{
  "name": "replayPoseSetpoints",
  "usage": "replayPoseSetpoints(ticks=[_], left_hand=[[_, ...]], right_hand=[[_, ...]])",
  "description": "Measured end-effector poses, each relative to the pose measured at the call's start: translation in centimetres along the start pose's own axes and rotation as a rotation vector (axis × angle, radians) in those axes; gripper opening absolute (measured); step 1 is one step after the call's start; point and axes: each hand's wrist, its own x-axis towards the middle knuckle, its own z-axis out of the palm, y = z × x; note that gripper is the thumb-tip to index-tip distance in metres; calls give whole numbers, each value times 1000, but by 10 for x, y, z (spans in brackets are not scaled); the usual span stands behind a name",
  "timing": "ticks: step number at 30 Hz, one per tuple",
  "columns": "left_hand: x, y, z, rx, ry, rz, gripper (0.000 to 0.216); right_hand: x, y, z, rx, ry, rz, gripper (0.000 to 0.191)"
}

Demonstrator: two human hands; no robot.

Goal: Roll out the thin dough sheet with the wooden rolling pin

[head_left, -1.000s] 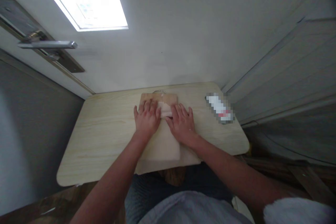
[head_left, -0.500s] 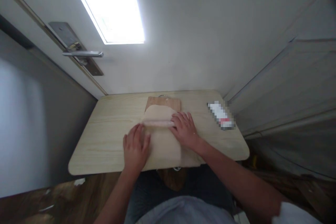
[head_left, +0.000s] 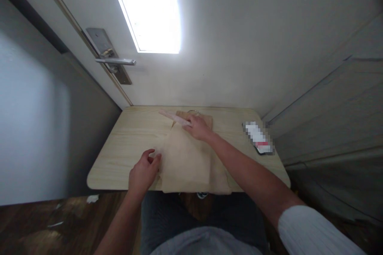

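A wide, thin sheet of pale dough [head_left: 187, 163] covers most of a wooden board [head_left: 207, 120] on the table. Its lower end reaches the table's front edge, and a second layer shows along the right side. Near the far end of the sheet, my right hand [head_left: 197, 127] is closed on one end of a pale, thin rolling pin [head_left: 175, 118]. The pin slants up to the left, its far end past the board's corner. My left hand [head_left: 145, 171] rests beside the sheet's left edge, fingers loosely curled, with a gap between thumb and forefinger.
The light wooden table [head_left: 119, 147] stands against a white door with a metal handle [head_left: 116, 61]. A blurred-out phone-like object [head_left: 259, 138] lies at the table's right. White scraps [head_left: 92, 199] are on the floor at the left.
The rolling pin lay level across the sheet near both hands. My right hand has carried it away from me and it now slants. My left hand has drawn back to the left.
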Motion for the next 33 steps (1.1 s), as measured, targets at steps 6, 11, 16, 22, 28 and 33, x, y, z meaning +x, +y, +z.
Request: replayPoseSetpoints(ticks=[6,11,16,22,28,33], left_hand=[[-5,-5,4,-306,40,30,50],[-1,4,10,-606,100,36,55],[18,15,18,-624,78,127,59],[33,33,27,-462,186,230,52],[23,53,22,-692,129,290,47],[14,62,12,-746,105,293,48]], right_hand=[[9,2,0,89,28,81,30],[22,1,-3,34,-37,127,28],[35,5,-4,21,-65,146,30],[37,13,-2,88,-87,183,34],[39,18,-8,284,-120,80,33],[44,22,-24,549,-312,-15,28]])
